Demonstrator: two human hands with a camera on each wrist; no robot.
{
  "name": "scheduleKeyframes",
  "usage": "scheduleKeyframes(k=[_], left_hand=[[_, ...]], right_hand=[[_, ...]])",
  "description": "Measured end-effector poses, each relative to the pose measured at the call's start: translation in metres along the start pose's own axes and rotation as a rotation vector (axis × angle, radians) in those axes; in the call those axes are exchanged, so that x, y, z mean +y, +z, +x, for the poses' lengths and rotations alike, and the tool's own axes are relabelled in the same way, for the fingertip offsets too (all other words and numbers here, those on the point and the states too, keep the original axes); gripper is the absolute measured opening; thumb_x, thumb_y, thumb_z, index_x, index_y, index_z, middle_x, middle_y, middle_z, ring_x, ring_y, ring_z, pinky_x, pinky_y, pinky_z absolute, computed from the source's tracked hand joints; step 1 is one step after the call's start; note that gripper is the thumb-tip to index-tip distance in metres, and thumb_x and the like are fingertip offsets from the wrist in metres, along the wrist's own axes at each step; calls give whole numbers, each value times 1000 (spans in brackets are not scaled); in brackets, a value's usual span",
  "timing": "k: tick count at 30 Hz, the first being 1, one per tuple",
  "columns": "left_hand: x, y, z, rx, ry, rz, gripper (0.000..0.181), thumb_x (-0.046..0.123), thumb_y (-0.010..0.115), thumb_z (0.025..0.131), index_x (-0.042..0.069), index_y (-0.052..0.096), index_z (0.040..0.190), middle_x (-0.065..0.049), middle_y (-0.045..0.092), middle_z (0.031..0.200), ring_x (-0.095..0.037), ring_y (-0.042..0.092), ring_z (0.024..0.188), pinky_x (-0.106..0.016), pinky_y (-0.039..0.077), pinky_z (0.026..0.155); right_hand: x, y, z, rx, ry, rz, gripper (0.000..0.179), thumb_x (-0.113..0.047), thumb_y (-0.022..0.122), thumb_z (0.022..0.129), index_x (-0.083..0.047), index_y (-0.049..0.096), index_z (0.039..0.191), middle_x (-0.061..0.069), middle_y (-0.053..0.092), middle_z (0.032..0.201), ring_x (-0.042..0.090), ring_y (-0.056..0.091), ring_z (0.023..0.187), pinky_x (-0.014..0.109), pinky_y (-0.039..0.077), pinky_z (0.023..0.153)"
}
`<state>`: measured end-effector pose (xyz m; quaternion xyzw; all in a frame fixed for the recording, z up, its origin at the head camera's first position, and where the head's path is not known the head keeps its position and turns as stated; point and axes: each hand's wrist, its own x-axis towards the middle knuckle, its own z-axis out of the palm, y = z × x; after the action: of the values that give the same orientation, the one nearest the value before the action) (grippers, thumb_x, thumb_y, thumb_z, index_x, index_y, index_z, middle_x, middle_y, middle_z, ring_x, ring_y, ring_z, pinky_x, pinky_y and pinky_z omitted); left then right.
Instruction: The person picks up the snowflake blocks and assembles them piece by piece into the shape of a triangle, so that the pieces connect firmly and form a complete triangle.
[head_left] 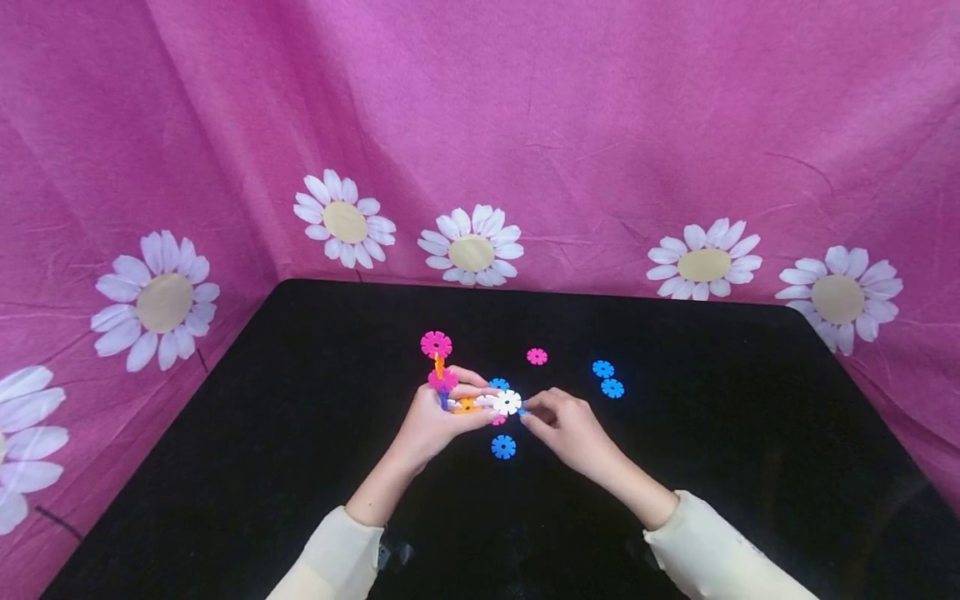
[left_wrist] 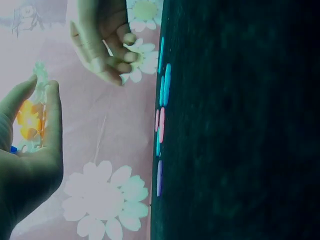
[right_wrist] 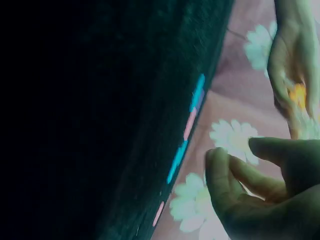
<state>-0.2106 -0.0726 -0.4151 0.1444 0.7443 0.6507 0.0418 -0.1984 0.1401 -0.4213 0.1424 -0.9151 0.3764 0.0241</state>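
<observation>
Holding the pink, orange and white notched plastic chain [head_left: 468,405] steady seemed best: the left hand [head_left: 431,429] pinched it; beside that, the right hand [head_left: 572,427] (fingers parted) looked empty.

In the head view, the left hand [head_left: 427,425] hides part of the joined chain of discs [head_left: 468,405]. A pink disc [head_left: 498,421] shows only a small part below the white disc [head_left: 507,403], and a blue disc [head_left: 498,384] is also partly covered. The fingertips of the right hand [head_left: 572,429] hide most of a small blue piece [head_left: 524,410]; whether they hold it, I cannot tell. Both sleeves [head_left: 330,552] are cut by the bottom edge. In the left wrist view, the chain's far end is pale and blurred.
</observation>
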Motion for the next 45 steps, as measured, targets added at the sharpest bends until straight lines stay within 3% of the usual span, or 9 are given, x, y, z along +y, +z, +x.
scheduleKeyframes(k=[6, 10, 14, 22, 27, 32, 39, 45], left_hand=[[2, -2, 1, -16, 0, -4, 31, 17, 79, 81, 5, 68, 107, -12, 63, 122, -20, 65, 107, -31, 57, 85], [2, -1, 1, -9, 2, -11, 31, 17, 79, 81, 6, 67, 107, -11, 64, 121, -20, 66, 106, -32, 57, 86], [2, -1, 2, -5, -13, -16, 32, 19, 79, 81, 7, 67, 107, -10, 64, 120, -19, 65, 105, -31, 57, 87], [2, -3, 2, -5, -19, -16, 32, 18, 79, 82, 7, 65, 109, -8, 65, 118, -19, 66, 105, -30, 57, 87], [1, -3, 1, -14, -13, -16, 30, 19, 79, 81, 10, 66, 107, -7, 66, 116, -19, 67, 104, -31, 58, 84], [-1, -3, 0, -13, -9, -25, 30, 18, 79, 81, 12, 66, 107, -5, 68, 112, -18, 68, 101, -31, 59, 84], [-1, -3, 0, 0, -15, -16, 32, 19, 79, 81, 8, 66, 107, -9, 68, 113, -18, 68, 99, -29, 58, 83], [-2, -3, 0, 8, -34, -14, 32, 20, 80, 80, 8, 66, 107, -8, 67, 114, -18, 67, 100, -30, 58, 83]], right_hand=[[-6, 17, 1, -79, -191, -259, 32, -17, 78, 82, -2, 70, 109, 10, 71, 96, 18, 71, 83, 21, 59, 71], [-9, 25, 2, -63, -246, -414, 38, -24, 81, 80, -1, 71, 108, 11, 72, 98, 22, 72, 89, 29, 61, 76], [-9, 28, 2, -78, -275, -463, 35, -23, 82, 78, -2, 71, 104, 10, 71, 94, 19, 70, 86, 28, 61, 75], [-7, 22, 4, -146, -160, -230, 18, -13, 81, 79, -9, 68, 91, 1, 69, 83, 11, 67, 74, 18, 57, 67], [-4, 11, 0, -116, -128, -64, 12, -10, 76, 83, -11, 64, 86, 0, 68, 75, 4, 61, 62, 13, 52, 60], [1, 1, -4, 33, -123, 105, 10, -9, 73, 86, -10, 66, 93, 4, 72, 81, 3, 63, 62, 16, 56, 63], [5, -7, -8, 301, -214, 222, 12, -5, 72, 86, -5, 68, 98, 8, 75, 87, 4, 69, 69, 16, 57, 69], [5, -9, -10, 378, -310, 301, 13, 0, 71, 85, -2, 68, 97, 10, 74, 86, 4, 69, 68, 16, 58, 69]])
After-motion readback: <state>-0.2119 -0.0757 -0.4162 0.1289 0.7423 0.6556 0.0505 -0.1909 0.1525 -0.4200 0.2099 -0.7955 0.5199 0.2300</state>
